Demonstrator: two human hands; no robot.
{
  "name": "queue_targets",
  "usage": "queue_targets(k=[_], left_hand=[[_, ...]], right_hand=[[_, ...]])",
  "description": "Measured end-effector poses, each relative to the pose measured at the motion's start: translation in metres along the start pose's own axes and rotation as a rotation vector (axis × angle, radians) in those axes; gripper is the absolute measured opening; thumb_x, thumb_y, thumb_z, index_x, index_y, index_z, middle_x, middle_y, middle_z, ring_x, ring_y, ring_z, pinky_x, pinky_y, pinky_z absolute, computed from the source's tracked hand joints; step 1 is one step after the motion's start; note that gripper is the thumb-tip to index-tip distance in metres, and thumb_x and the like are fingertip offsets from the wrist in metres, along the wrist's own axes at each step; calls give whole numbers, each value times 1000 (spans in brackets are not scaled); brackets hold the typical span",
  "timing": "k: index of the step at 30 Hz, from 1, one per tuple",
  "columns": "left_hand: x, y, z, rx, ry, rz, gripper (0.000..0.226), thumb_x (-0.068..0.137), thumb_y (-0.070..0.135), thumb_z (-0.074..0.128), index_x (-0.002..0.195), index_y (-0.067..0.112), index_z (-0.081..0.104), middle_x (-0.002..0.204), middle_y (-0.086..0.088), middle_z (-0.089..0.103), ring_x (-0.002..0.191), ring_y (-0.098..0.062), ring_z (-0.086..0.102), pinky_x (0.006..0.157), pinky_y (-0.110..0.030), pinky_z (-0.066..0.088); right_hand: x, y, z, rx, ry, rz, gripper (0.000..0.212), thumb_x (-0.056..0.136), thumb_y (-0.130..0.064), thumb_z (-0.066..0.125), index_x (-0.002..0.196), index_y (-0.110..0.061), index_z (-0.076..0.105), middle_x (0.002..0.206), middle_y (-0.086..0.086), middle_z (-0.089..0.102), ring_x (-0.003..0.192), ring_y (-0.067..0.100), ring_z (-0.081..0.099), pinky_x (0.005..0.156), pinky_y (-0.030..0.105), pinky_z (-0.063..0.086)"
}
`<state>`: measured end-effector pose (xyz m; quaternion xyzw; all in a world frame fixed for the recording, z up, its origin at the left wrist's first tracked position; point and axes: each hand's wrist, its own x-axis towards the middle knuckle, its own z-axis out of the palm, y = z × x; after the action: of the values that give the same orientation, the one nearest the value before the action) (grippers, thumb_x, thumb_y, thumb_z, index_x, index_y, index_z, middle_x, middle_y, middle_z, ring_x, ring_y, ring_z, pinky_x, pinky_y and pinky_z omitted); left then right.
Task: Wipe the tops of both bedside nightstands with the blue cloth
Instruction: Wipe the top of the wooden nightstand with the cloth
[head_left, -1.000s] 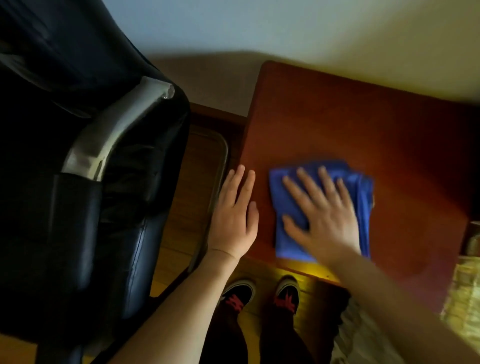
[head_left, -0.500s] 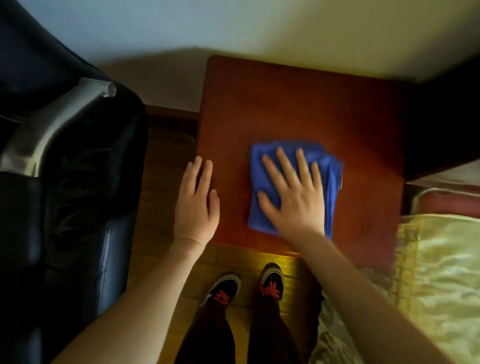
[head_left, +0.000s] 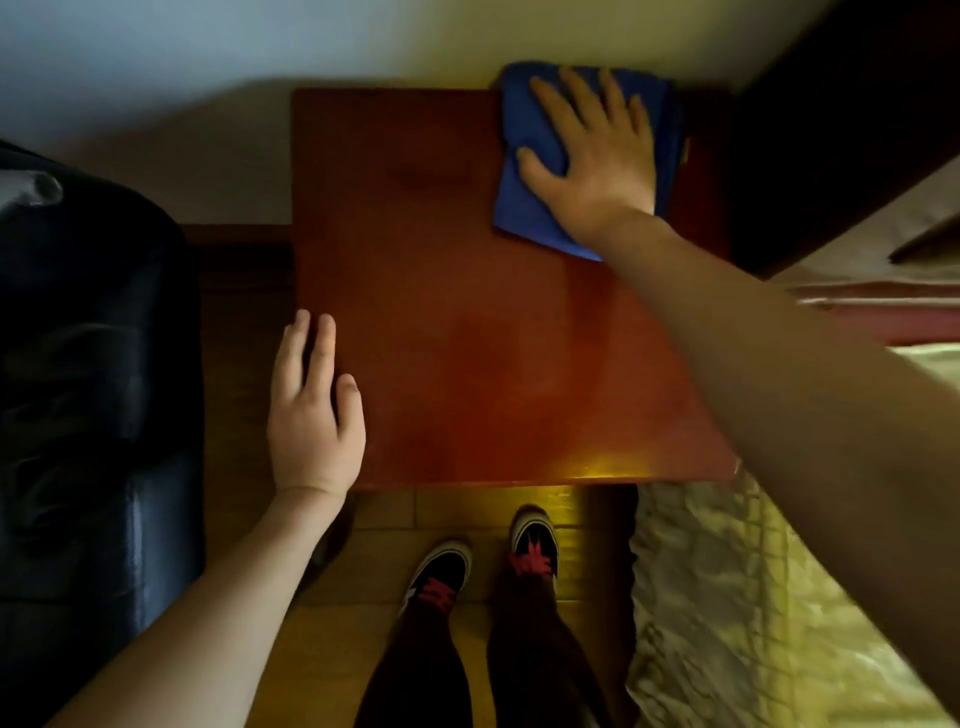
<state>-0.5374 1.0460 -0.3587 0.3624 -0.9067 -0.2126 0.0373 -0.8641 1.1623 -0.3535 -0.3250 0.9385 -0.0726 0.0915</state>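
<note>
Cloth is the bit to watch, but L to R first. Far L is a dark padded chair, well apart from the work. Next, L hand lies flat on the L edge of the counter, fingers straight and together, gripping nothing, w/ its outer side hanging past the edge. If the person leans on it while reaching, it could slide off and the stretch goes wobbly.

Mid counter is bare red-brown wood. Can't tell which parts are wiped already, so a missed strip along the L side or front is a fair risk.

R of centre, the blue cloth sits folded at the back-R corner of the counter, its far edge right at the wall. R hand presses down on it, fingers spread and straight, no pinch on the fabric. Only palm pressure holds it, so a hard push could:
- shove it over the back edge, if there's a gap (not visible)
- bunch it up or let it slip out from under the palm

Far R is the bed, close beside the counter. 2nd nightstand isn't in view, so approx half the job at most looks done.
</note>
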Motion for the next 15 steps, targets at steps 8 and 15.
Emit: queue_targets(k=[8, 15], left_hand=[[0, 7, -6, 2, -64, -34, 52, 101, 24, 35, 152, 24, 24, 162, 1, 16, 150, -21, 14, 113, -35, 22], [-1, 9, -2, 7, -49, -42, 53, 99, 24, 33, 152, 22, 25, 162, -1, 16, 149, -22, 14, 116, -45, 25]], right_hand=[[-219, 18, 18, -20, 51, 48, 66, 91, -56, 45, 151, -32, 32, 160, -5, 28, 150, 27, 19, 119, 53, 18], [-190, 40, 17, -10, 96, 62, 66, 87, -55, 51, 148, -30, 41, 155, -2, 39, 146, 30, 30, 117, 49, 22]])
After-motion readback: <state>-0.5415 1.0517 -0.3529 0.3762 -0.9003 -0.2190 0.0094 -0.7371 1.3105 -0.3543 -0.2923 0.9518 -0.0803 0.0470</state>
